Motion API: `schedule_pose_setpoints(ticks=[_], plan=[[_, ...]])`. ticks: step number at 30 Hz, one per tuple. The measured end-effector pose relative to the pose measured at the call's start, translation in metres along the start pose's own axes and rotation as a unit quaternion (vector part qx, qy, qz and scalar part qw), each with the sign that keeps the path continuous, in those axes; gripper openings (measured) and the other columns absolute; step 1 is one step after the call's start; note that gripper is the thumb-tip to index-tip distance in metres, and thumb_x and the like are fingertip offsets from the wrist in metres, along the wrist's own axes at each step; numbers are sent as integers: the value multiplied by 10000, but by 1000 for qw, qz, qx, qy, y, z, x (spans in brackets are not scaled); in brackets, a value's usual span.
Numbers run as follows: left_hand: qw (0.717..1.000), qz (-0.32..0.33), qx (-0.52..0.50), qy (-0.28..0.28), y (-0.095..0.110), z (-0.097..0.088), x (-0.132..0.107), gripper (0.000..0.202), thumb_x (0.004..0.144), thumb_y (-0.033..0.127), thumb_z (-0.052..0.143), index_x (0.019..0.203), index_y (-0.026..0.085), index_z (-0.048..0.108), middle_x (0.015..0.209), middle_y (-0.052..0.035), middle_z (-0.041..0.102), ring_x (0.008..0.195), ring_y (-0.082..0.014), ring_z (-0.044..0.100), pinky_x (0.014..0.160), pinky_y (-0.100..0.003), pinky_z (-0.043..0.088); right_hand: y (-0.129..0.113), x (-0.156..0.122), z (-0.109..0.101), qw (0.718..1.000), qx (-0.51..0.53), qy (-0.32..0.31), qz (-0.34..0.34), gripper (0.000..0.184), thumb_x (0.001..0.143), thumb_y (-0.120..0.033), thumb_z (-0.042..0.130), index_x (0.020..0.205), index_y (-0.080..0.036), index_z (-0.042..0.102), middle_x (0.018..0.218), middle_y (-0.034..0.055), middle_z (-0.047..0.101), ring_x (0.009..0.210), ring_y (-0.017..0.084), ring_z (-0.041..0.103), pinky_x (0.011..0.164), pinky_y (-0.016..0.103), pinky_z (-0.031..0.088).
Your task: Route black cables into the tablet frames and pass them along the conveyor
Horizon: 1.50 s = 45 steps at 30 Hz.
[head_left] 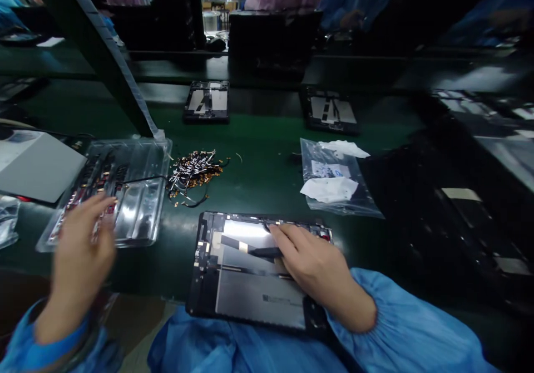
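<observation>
An opened tablet [258, 298], its metal back plate and ribbon cables exposed, lies at the table's front edge against my lap. My right hand [315, 261] rests on its upper right part, fingers closed around a slim black pointed tool [267, 252]. The tool's tip points left, near a ribbon cable [233, 244]; whether they touch I cannot tell. Blurred by motion, my left hand [83, 245] is over a clear plastic tray [139, 209] with rows of small parts. Its thumb and index finger look apart, and I see nothing between them.
A pile of small cables [194, 170] lies right of the tray. A clear bag [334, 178] with white paper pieces lies beyond the tablet. Farther back are two more opened tablets [207, 101]. A grey-white box [37, 164] stands left, and a slanted post [104, 55] crosses the left side.
</observation>
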<state>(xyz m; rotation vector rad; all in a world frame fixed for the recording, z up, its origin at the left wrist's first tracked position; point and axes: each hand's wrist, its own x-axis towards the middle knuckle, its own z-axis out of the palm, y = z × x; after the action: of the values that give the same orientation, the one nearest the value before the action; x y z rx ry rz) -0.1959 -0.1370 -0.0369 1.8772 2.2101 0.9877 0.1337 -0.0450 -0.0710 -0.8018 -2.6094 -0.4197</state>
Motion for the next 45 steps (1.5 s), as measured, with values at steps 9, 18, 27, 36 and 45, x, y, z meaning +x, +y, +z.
schedule_pose_setpoints(ticks=[9, 18, 27, 36, 45], plan=[[884, 410, -18, -223, 85, 107, 37, 121, 938, 173, 454, 1005, 134, 546, 1240, -97, 601, 1132, -206, 551, 936, -357, 461, -1, 2, -4, 999, 3, -41, 14, 289, 854, -67, 404, 996, -75, 657, 837, 89, 678, 624, 168, 582, 506, 286, 387], [861, 450, 77, -223, 89, 109, 35, 236, 930, 118, 424, 1135, 158, 534, 1256, -49, 608, 1124, -206, 525, 888, -384, 377, 9, -6, -9, 997, 67, -25, 15, 316, 926, -80, 334, 1045, -67, 627, 872, 102, 686, 693, 177, 620, 561, 279, 450], [853, 455, 80, -245, 89, 109, 36, 344, 930, 107, 426, 1270, 127, 475, 1289, -50, 581, 1141, -217, 486, 880, -370, 361, 19, -24, -17, 997, 60, -41, -2, 337, 908, -7, 348, 1146, -94, 571, 958, 94, 682, 763, 177, 609, 587, 275, 447], [842, 475, 115, -227, 92, 107, 35, 338, 926, 95, 412, 1253, 100, 498, 1276, -66, 584, 1124, -242, 483, 887, -398, 368, 14, -23, -14, 1000, 19, -3, 9, 289, 899, -10, 421, 1097, -99, 611, 925, 89, 694, 707, 160, 583, 574, 283, 428], [841, 481, 128, -213, 93, 106, 34, 322, 914, 104, 433, 1222, 91, 528, 1258, -71, 595, 1116, -249, 493, 871, -399, 398, 12, -24, -11, 1000, 17, 5, 14, 292, 907, -20, 396, 1075, -82, 627, 936, 106, 694, 711, 181, 578, 571, 298, 423]])
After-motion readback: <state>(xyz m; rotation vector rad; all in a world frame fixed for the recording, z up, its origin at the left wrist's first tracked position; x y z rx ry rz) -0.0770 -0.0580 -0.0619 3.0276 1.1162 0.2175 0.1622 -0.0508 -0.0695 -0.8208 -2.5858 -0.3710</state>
